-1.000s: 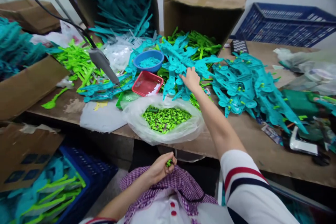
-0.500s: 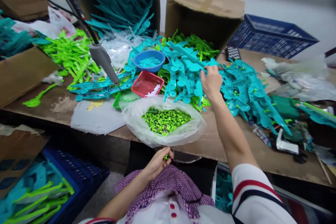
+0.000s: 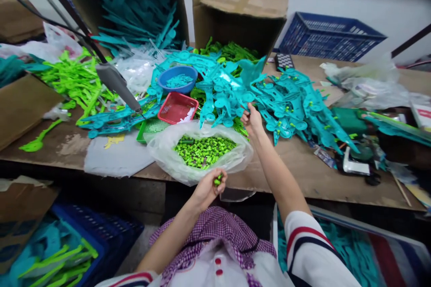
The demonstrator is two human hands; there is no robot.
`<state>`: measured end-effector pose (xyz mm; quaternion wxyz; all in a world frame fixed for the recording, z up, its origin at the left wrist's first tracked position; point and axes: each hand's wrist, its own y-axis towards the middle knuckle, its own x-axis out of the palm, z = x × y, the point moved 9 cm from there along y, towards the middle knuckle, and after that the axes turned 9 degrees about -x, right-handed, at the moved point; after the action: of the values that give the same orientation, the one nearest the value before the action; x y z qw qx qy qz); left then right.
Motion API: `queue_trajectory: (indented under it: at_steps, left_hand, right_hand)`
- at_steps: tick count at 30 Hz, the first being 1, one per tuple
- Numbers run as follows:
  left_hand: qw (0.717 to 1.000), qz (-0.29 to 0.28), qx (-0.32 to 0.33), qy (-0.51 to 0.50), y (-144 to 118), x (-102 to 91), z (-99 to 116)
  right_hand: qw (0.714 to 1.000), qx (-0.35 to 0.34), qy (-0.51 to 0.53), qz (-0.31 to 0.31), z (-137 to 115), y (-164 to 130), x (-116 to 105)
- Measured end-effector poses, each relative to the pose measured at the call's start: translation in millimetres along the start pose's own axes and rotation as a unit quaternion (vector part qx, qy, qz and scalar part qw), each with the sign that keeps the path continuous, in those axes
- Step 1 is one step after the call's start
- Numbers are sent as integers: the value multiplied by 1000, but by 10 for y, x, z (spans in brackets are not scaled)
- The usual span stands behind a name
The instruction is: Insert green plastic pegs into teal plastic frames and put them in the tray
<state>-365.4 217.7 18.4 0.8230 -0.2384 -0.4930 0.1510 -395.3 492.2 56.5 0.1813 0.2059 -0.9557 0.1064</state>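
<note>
Two hands show: one left hand (image 3: 209, 187), one right hand (image 3: 252, 122). At least two small green clips sit in the left; those in the one plastic bag (image 3: 157, 150) number well over a hundred, too crowded to tally. The counter (image 3: 269, 184) carries one blue bowl (image 3: 178, 70), one red basket (image 3: 173, 108), one green tray (image 3: 156, 126), one pale cloth (image 3: 114, 159) and one yellow piece (image 3: 114, 140). Two open cardboard boxes (image 3: 247, 2) face forward at the back, with one blue crate (image 3: 332, 39) beside them. Teal parts (image 3: 291, 103) run to dozens, overlapping beyond exact count.
</note>
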Motion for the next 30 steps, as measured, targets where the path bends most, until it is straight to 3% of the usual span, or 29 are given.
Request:
queue_trajectory:
  at_steps: [3, 5, 8, 11, 14, 18, 21, 24, 27, 30]
  left_hand:
    - [994, 14, 107, -1, 170, 318, 509]
    - [984, 27, 175, -20, 247, 421, 790]
    - [966, 63, 250, -22, 244, 383, 1059]
    - [935, 134, 327, 35, 135, 221, 1306]
    - [896, 164, 396, 114, 118, 167, 1617]
    - [885, 158, 388, 202, 413, 149, 1905]
    - [843, 209, 406, 286, 512, 97, 2021]
    - [789, 263, 401, 383, 513, 73, 2034]
    - [787, 274, 373, 409, 448, 13, 2004]
    - [813, 255, 347, 391, 283, -83, 1929]
  right_hand:
    - [992, 98, 31, -71, 119, -153, 292]
    - [979, 162, 40, -120, 140, -247, 539]
    - [950, 229, 63, -204, 126, -443, 914]
    - [932, 231, 85, -267, 161, -696, 1116]
    - [937, 193, 59, -286, 334, -932, 1070]
    - [955, 106, -36, -273, 521, -1076, 823]
    - [976, 42, -78, -197, 461, -973, 586]
    - [994, 24, -31, -102, 304, -773, 422]
    - [994, -9, 8, -105, 58, -501, 533]
    - [985, -81, -98, -118, -221, -157, 705]
